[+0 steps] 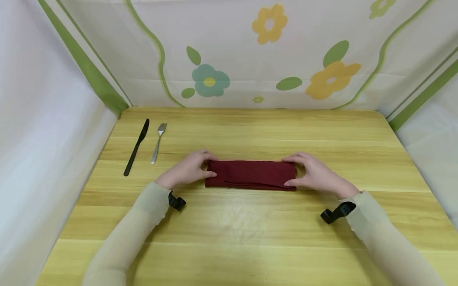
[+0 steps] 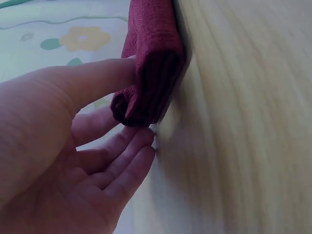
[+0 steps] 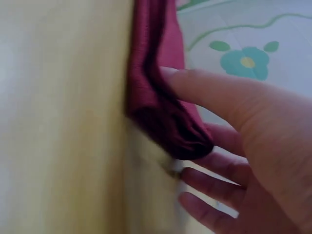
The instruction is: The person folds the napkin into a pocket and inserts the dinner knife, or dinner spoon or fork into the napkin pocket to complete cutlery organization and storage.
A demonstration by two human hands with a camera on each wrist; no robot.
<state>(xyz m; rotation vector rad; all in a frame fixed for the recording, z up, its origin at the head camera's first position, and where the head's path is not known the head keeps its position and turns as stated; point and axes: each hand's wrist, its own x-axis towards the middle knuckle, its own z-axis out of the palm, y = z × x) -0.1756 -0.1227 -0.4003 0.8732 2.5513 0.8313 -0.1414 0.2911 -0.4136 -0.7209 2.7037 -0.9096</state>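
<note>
A dark red cloth napkin (image 1: 254,174), folded into a long layered strip, lies across the middle of the wooden table. At its left end my left hand (image 1: 189,169) holds it, thumb on the near side and index finger at the far edge. My right hand (image 1: 315,174) grips the opposite end in much the same way. In the left wrist view, the thumb presses the folded end of the napkin (image 2: 156,63) while the lower fingers stay near the tabletop. The right wrist view shows the thumb on the stacked layers of the napkin (image 3: 161,107), other fingers behind and below.
To the left on the table (image 1: 250,246) lie a black knife (image 1: 136,147) and, beside it, a silver fork (image 1: 158,143). A white curtain with printed flowers (image 1: 243,51) rises behind the table's far edge and continues along both sides.
</note>
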